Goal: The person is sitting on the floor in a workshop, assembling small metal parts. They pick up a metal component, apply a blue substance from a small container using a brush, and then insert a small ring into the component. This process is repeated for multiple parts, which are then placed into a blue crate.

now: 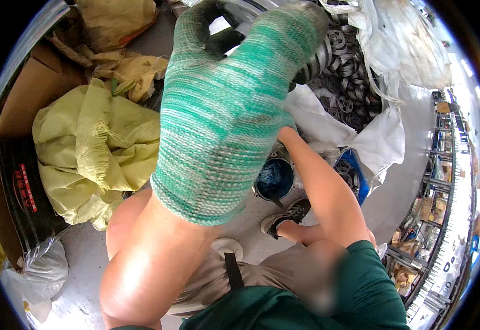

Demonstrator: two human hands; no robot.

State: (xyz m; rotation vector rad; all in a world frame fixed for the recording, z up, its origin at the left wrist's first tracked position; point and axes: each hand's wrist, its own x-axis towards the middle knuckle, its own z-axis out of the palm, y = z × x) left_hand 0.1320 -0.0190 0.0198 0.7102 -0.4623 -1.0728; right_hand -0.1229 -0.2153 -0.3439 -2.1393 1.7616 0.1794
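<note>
My left hand [223, 110], in a green and white knit glove with dark-coated fingers, is raised close to the view and covers its middle. Its fingers bend away at the top, and what they close on is hidden. My right hand [287, 120] is mostly concealed behind it; only a bit of green glove shows above the bare wrist. Dark grey metal rings and small spoked wheels [345, 82] fill a white woven sack [385, 135] close by. Under the right forearm stands a round container [274, 179] with a dark blue inside.
A blue crate [365, 190] with metal parts stands below the sack. Yellow-green woven sacks [105, 143] and a black box [28, 187] lie at left, beside a clear plastic bag [45, 269]. Shelving [435, 192] with goods lines the right. My shoe [286, 217] rests on the floor.
</note>
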